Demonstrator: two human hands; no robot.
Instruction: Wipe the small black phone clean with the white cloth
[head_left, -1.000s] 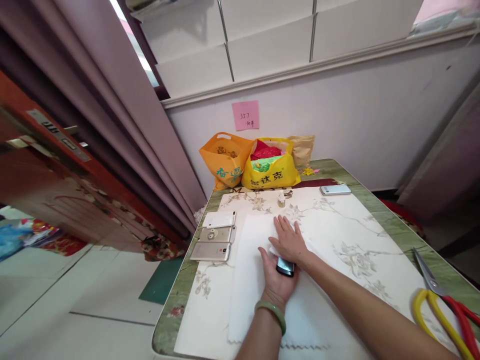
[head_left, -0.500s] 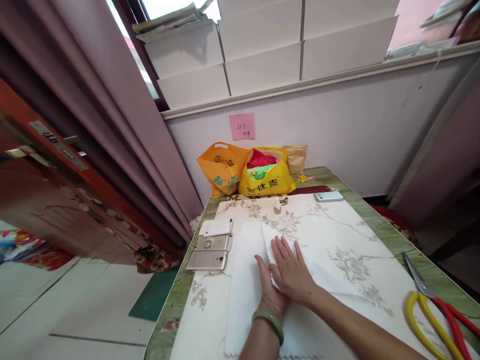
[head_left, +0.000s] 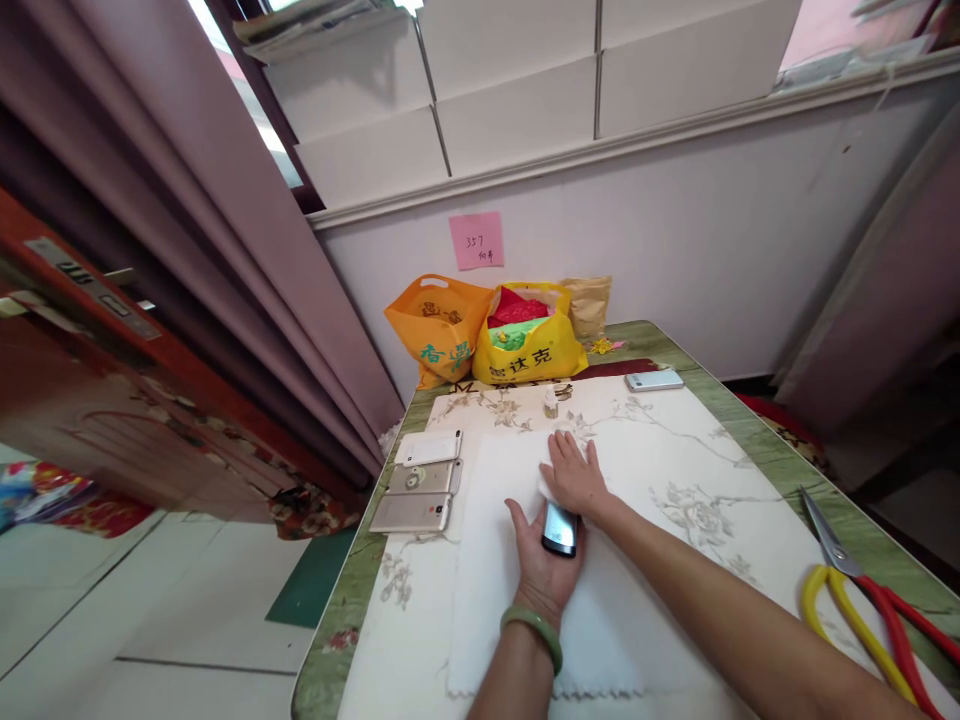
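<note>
My left hand (head_left: 541,570), a green bangle on its wrist, lies palm up over a white cloth with zigzag-cut edges (head_left: 495,620). It holds a small dark-edged phone (head_left: 559,530), glossy face up, with the thumb stuck out to the side. Flat and with fingers spread, my right hand (head_left: 576,480) covers the phone's far end. A bit of white cloth shows at the edge between this hand and the phone; how much lies under the palm is hidden.
Three phones (head_left: 412,512) lie in a column at the left. Another phone (head_left: 654,380) and a small bottle (head_left: 551,402) are farther back. Large scissors (head_left: 844,565) rest at the right edge. An orange bag (head_left: 442,325) and a yellow bag (head_left: 529,355) stand against the wall.
The white cloth flap between my hands no longer stands out on the right, and the phone on my left palm has come into sight. My right hand has shifted slightly up and left.
</note>
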